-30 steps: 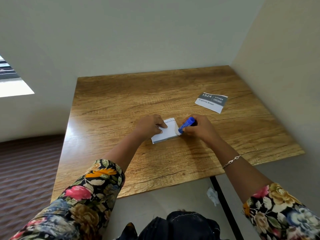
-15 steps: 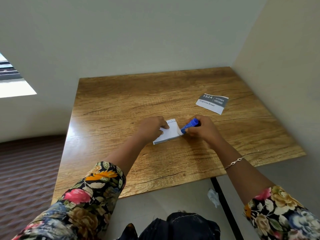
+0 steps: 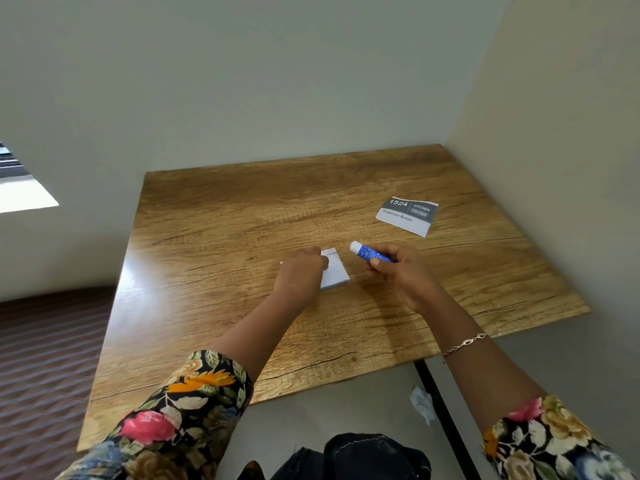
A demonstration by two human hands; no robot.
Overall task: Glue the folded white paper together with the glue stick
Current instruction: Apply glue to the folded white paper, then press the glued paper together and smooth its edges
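Folded white paper (image 3: 335,271) is lying flat near the middle of the wooden table (image 3: 225,306), a little toward the near edge. A line of small print is showing along its far edge, too small to read.

Left hand (image 3: 300,275) is resting on top of the paper, covering its left part; fingers are curled down and held together, tips pressing on the sheet. A sliver of white is peeking out at the hand's left side.

Right hand (image 3: 398,271) is hovering just right of the paper, not touching it. Thumb and fingers are pinching the blue glue stick (image 3: 369,252) around its barrel. The stick is lying nearly level, its white tip pointing left and away, above the table and clear of the paper. A thin bracelet (image 3: 464,344) is sitting on the right wrist. Both forearms are bare below floral sleeves (image 3: 194,403).

Table surface is wood grain with dark cracks, catching glare at its left edge. It is sitting pushed into a corner between 2 plain pale walls (image 3: 277,81). A printed card (image 3: 408,216) reading "1524", "KITCHEN" and "Organize Bread" is lying toward the far right, well apart from the hands.

Striped dark carpet (image 3: 45,358) is showing at left. A black table leg (image 3: 446,420) is running down below the near edge, with a crumpled white scrap (image 3: 421,403) on the floor beside it. Dark clothing is filling the bottom middle.
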